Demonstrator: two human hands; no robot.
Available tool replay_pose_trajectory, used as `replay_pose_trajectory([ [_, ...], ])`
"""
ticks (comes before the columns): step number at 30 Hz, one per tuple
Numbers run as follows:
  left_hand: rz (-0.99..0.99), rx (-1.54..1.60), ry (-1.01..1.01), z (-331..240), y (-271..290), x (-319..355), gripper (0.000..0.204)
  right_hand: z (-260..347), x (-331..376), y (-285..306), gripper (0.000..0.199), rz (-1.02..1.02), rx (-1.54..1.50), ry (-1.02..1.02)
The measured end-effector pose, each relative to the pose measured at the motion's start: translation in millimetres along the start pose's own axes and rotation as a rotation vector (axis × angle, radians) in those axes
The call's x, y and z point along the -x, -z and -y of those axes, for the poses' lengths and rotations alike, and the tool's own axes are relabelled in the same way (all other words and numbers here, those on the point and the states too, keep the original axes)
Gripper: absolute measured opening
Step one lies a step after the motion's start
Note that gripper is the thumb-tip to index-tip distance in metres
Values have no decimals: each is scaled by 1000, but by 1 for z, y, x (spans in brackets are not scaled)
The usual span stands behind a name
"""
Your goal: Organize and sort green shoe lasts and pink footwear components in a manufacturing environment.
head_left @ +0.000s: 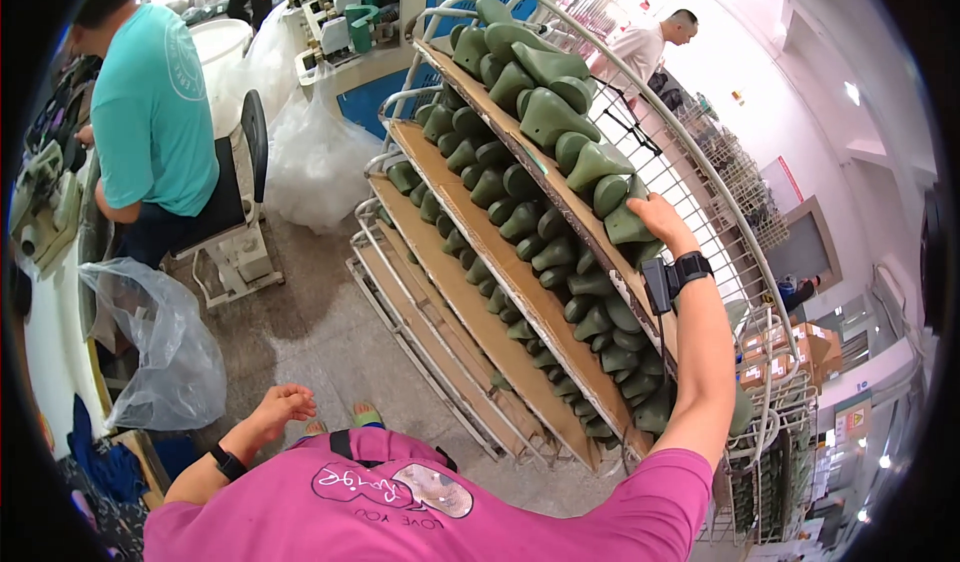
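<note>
My right hand [663,220] reaches to the top shelf of the rack and is closed on a green shoe last [622,229] at the right end of the row. A dark strap and a small black device sit on that wrist. My left hand [283,410] hangs near my waist with curled fingers and nothing visible in it. Many more green lasts [556,115] stand in rows along the top shelf and on the tiers below. Part of the held last is hidden behind my fingers.
The rack [520,207] has white metal rails and cardboard-lined shelves. At the left, a person in a teal shirt [150,112] sits on a chair [240,192] beside a clear plastic bag [165,357]. Another person [640,47] stands beyond the rack. Cardboard boxes [815,350] are stacked at right.
</note>
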State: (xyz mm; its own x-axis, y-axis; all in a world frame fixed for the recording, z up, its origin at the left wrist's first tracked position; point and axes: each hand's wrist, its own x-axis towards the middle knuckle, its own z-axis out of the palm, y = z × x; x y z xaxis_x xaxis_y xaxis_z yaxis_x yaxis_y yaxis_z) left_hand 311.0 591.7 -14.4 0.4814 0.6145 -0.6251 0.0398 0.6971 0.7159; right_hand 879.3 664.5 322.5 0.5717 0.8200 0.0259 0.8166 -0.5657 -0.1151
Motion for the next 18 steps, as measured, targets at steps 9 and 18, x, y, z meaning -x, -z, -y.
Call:
replay_pose_trajectory([
  [9, 127, -114, -27, -34, 22, -34, 22, 23, 27, -2, 45, -40, 227, -63],
  [18, 266, -324, -295, -104, -34, -74, 27, 18, 25, 20, 41, 243, -317, -277],
])
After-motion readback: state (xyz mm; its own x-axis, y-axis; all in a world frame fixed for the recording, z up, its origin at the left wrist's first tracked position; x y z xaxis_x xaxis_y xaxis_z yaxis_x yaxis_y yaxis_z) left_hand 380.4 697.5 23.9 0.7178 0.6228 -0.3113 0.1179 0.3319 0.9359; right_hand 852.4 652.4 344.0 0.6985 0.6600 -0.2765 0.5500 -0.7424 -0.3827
